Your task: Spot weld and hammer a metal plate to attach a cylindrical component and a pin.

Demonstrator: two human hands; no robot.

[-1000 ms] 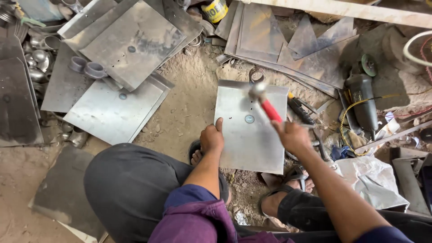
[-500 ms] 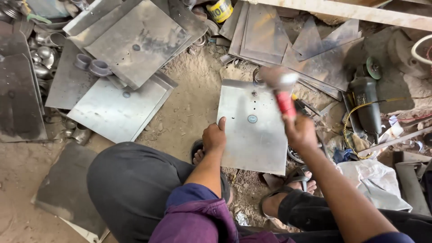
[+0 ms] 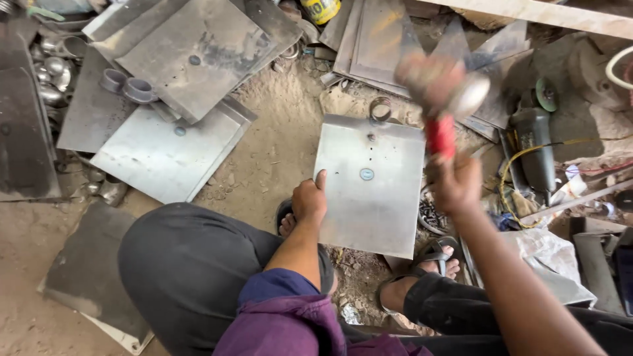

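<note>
A rectangular steel sheet [image 3: 371,191] lies flat on the sandy ground in front of me, with a small round disc [image 3: 366,174] on its middle and a few small marks above it. My left hand [image 3: 308,201] presses on the sheet's left edge. My right hand [image 3: 456,184] is closed around the red handle of a hammer [image 3: 443,99], raised above the sheet's upper right corner; the head is blurred by motion. My feet in sandals rest by the sheet's lower edge.
Several more metal sheets [image 3: 173,148] are stacked at the upper left, with short metal rings [image 3: 125,86] on them. An angle grinder [image 3: 533,148] with a yellow cable lies at the right. A yellow tin [image 3: 320,9] stands at the top. A metal ring [image 3: 380,109] lies behind the sheet.
My right hand has swung the hammer up and to the right, away from the sheet. My left hand stays on the sheet's left edge. The view has shifted a little.
</note>
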